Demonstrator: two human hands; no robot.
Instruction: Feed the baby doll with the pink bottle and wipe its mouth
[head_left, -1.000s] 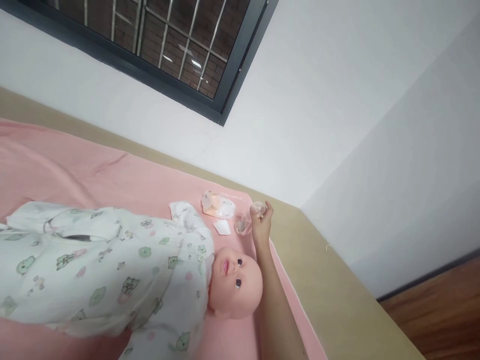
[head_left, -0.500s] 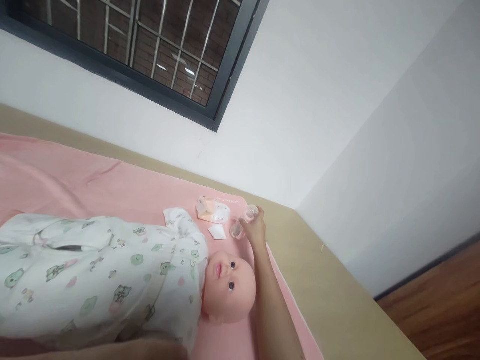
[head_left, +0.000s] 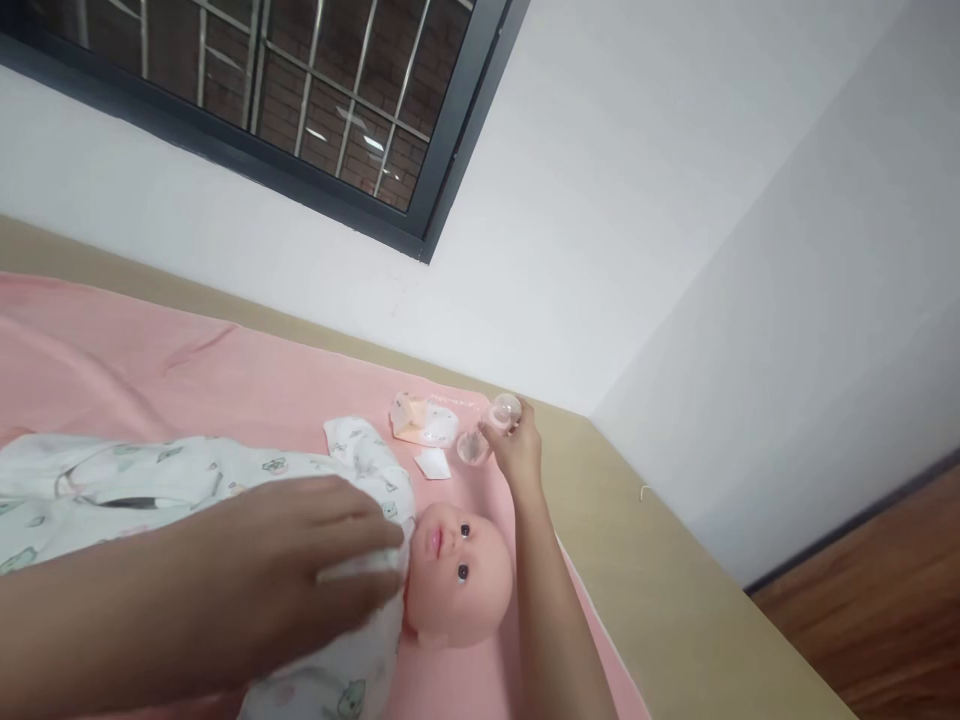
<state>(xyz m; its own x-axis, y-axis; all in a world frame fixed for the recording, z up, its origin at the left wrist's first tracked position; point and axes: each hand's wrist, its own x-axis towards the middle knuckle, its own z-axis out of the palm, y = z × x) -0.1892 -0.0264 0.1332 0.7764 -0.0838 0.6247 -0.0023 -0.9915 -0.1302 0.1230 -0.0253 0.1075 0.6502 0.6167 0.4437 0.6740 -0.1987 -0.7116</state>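
Note:
A baby doll (head_left: 469, 600) in a white printed gown (head_left: 360, 690) lies on its back on a pink cloth (head_left: 300, 370), its bald head toward the right. My left hand (head_left: 330, 560) hovers over the doll's chest, close to its chin, fingers stretched out with a gap above the thumb. Beyond the head, my right hand (head_left: 519, 445) grips a small clear dome-topped container (head_left: 505, 410) with a pinkish band; its exact kind is unclear. Just left of those fingers is a second clear round piece (head_left: 471, 447).
A soft printed packet (head_left: 424, 420) and a folded white tissue (head_left: 433, 463) lie beside the clear pieces. Pale wooden table surface (head_left: 645, 560) borders the cloth. White wall and a dark-framed barred window (head_left: 427, 215) rise behind.
My left hand has come up from the bottom edge and now covers part of the gown. The right hand has lifted the dome-topped container slightly, away from the other clear piece.

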